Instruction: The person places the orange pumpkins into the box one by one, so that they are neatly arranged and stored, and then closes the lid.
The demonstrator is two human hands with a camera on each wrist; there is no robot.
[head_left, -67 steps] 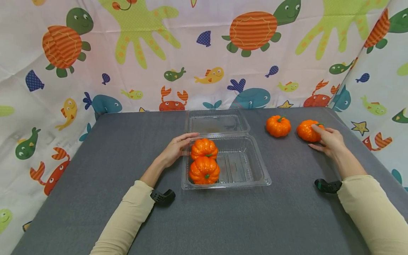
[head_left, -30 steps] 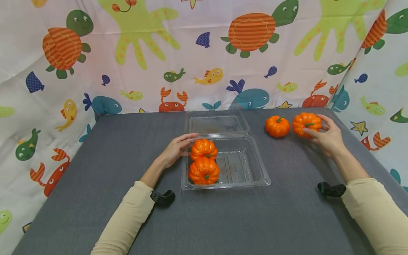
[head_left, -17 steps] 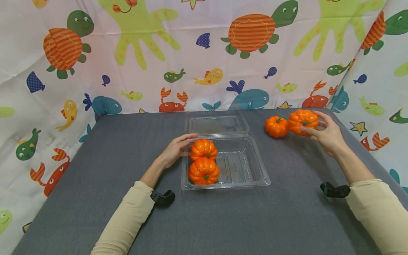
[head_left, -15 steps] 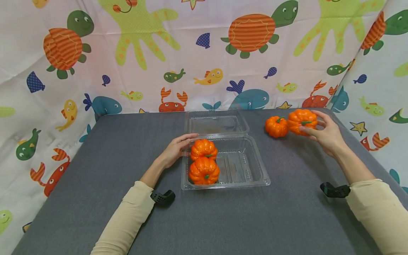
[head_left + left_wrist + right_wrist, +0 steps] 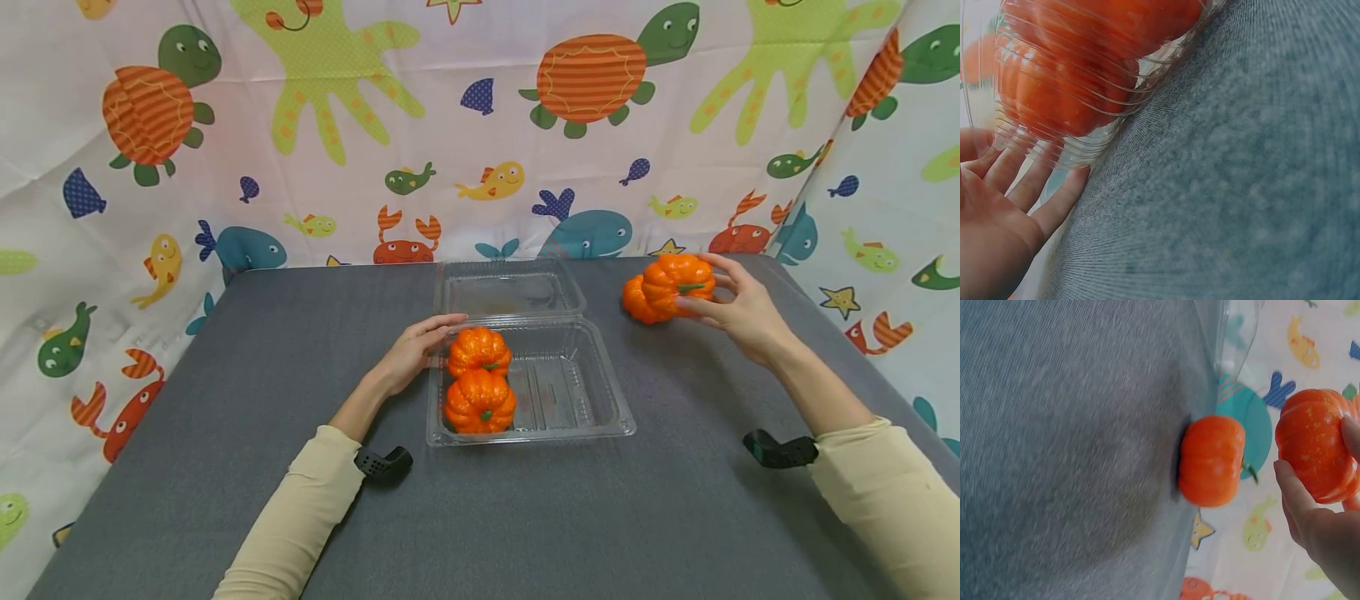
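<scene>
My right hand [image 5: 738, 308] holds a small orange pumpkin [image 5: 677, 285] with a green stem, fingers and thumb around its right side. In the right wrist view this held pumpkin [image 5: 1317, 447] is up off the table, and another pumpkin [image 5: 1211, 461] stands on the cloth apart from it. In the head view that second pumpkin [image 5: 636, 300] is partly hidden behind the held one. With fairly straight fingers, my left hand [image 5: 408, 354] touches the left wall of a clear plastic clamshell container [image 5: 626, 417]. Two pumpkins, one behind the other [image 5: 480, 402], sit in its left half.
The container's clear lid [image 5: 510, 287] lies folded back behind its base. A grey cloth [image 5: 525, 525] covers the table. Behind and at the sides hangs a white curtain [image 5: 322, 192] printed with sea animals.
My right hand has gripped the far-right pumpkin, lifted it and carried it left, in front of the other loose pumpkin. The left hand has stayed at the container.
</scene>
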